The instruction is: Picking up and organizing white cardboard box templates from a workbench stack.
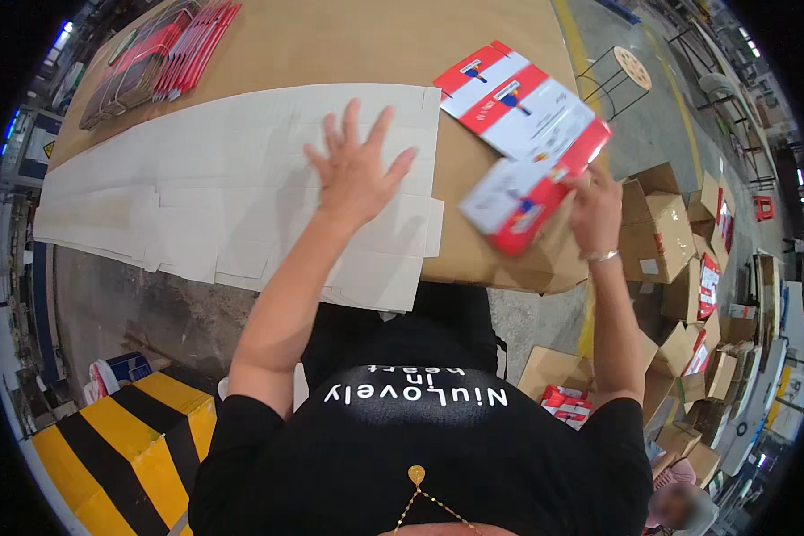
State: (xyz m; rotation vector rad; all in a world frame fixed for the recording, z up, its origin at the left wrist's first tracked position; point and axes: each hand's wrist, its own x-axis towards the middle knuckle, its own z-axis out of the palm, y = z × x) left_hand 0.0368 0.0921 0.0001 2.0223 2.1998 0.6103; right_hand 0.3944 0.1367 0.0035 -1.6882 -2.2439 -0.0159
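Several cartons [648, 228] flank the brown table [348, 45], left fingers [352, 125] splayed, right fingers [580, 182] gripping a packet [514, 201].

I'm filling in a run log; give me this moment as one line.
left hand: open, spread over white cardboard | right hand: holding blurred red-and-white printed packet | near it: similar packets on brown table

Red-white packet [518, 204] blurred (edge partly hidden behind right fingers [584, 185]); tabletop [357, 40] cut off above.

Red/wht pkgs [545, 125], upper rt: glossy, smooth, paper vs. plastic unclear. Wht sheet [214, 179], ctr-left: matt cardbd; tabletop [348, 45], top ctr: matt, papery. Shirt [366, 456], btm ctr: matt cloth w/ shiny metal pendant [416, 475].
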